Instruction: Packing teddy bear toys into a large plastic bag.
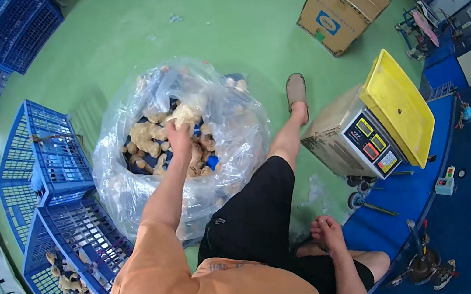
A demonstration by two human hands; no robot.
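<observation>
My left hand (180,136) reaches into the mouth of a large clear plastic bag (235,162), fingers closed on a cream, fluffy plush piece (186,115). Around it in the bag lie several tan and brown plush pieces (144,135), some with dark blue parts; their exact kind is hard to make out. The bag stands on the floor in front of me, its edge folded outward. My right hand (327,232) hangs above my bent right leg, fingers curled in, with nothing visible in them.
Stacked blue plastic crates (55,157) stand on the left; a lower crate (92,231) holds more tan pieces. At right, a scale with a yellow tray (399,109) is beside a blue bench (377,226). An open cardboard box (329,18) sits far right.
</observation>
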